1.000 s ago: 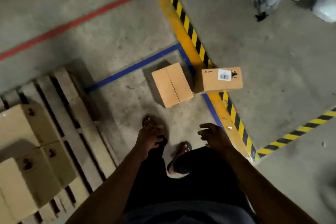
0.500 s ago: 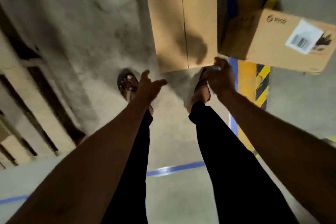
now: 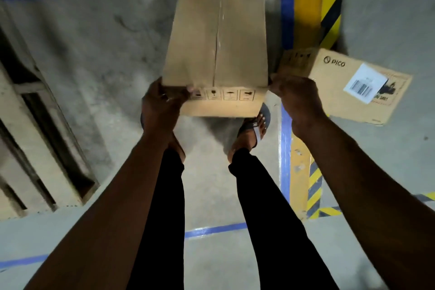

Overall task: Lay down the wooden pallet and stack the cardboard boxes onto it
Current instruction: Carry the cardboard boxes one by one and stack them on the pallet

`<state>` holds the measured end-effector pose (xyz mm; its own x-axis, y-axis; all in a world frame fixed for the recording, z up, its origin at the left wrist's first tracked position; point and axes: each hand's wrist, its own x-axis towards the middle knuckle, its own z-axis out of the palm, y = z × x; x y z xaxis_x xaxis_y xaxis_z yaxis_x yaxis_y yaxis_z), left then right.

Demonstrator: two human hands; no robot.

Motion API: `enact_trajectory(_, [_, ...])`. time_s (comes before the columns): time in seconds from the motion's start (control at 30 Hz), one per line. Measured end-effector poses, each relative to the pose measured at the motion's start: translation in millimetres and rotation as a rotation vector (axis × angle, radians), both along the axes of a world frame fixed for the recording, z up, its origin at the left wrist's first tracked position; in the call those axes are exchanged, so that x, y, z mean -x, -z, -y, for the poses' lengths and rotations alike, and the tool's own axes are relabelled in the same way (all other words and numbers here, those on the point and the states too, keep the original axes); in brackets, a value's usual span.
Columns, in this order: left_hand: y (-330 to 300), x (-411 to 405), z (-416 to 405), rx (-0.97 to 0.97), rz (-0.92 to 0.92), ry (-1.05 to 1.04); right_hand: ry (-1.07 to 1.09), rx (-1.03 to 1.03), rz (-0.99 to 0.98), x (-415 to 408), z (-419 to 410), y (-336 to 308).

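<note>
A plain cardboard box (image 3: 216, 47) with a taped centre seam and handling symbols on its near side is in front of my feet. My left hand (image 3: 162, 101) grips its near left corner, thumb on the front face. My right hand (image 3: 294, 94) grips its near right corner. The near edge of the box looks raised off the concrete. A second cardboard box (image 3: 348, 85), marked PICO with a white barcode label, lies just right of it on the floor. The wooden pallet (image 3: 35, 129) lies flat at the left edge.
Blue floor tape (image 3: 286, 7) and a yellow-black hazard stripe (image 3: 329, 2) run past the right side of the boxes. My two feet in sandals (image 3: 254, 129) stand just behind the held box. Bare concrete floor (image 3: 113, 54) lies between the pallet and the boxes.
I have bent lower toward the floor. Both hands, empty before, have reached the plain box and taken hold of its near corners. The box's near edge has come up.
</note>
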<state>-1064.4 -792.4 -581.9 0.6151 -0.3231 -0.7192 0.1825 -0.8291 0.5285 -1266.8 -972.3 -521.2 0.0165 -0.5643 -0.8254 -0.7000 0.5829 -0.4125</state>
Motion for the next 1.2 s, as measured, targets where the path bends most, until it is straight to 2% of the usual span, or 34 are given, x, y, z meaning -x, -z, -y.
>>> enact_trajectory(0.07, [-2.2, -27.6, 3.8, 0.034, 0.045, -0.121, 0.068, 0.058, 0.112, -11.0, 3.1, -5.7])
enact_trajectory(0.17, [8.3, -65.1, 12.3, -0.004, 0.064, -0.170, 0.036, 0.070, 0.259, -45.3, -2.5, -2.2])
enact_trajectory(0.33, [51.7, -109.3, 4.1, -0.100, 0.088, -0.206, 0.065, 0.027, 0.350, -89.1, -30.6, 29.5])
enact_trajectory(0.4, [53.7, -118.2, -2.2, -0.135, 0.098, -0.175, 0.010, 0.011, 0.302, -93.2, -39.1, 43.6])
enact_trajectory(0.5, [57.2, -127.6, -23.1, -0.182, 0.017, -0.199, -0.176, 0.058, 0.042, -83.3, -40.1, 79.9])
enact_trajectory(0.6, [55.5, -130.1, -37.0, -0.216, 0.039, -0.201, -0.213, -0.103, -0.114, -69.2, -28.8, 111.5])
enact_trajectory(0.77, [22.2, -101.1, -37.5, -0.084, -0.089, -0.293, -0.166, -0.330, 0.023, -75.8, -13.6, 118.3])
enact_trajectory(0.83, [12.3, -94.0, -47.0, -0.051, -0.094, -0.308, -0.141, -0.269, 0.059, -87.8, -15.7, 111.8])
enact_trajectory(0.93, [26.6, -98.8, -70.9, -0.195, -0.065, -0.408, -0.156, -0.049, 0.109, -111.2, -26.9, 74.5])
enact_trajectory(1.03, [44.6, -101.0, -89.2, -0.294, -0.281, -0.567, -0.228, 0.137, 0.238, -137.7, -56.2, 36.1])
enact_trajectory(1.1, [53.6, -96.3, -92.7, -0.280, -0.393, -0.560, -0.321, 0.286, 0.258, -154.7, -81.7, 26.8])
enact_trajectory(1.2, [66.6, -89.0, -92.9, -0.265, -0.414, -0.502, -0.438, 0.407, 0.275, -167.8, -103.9, 34.6])
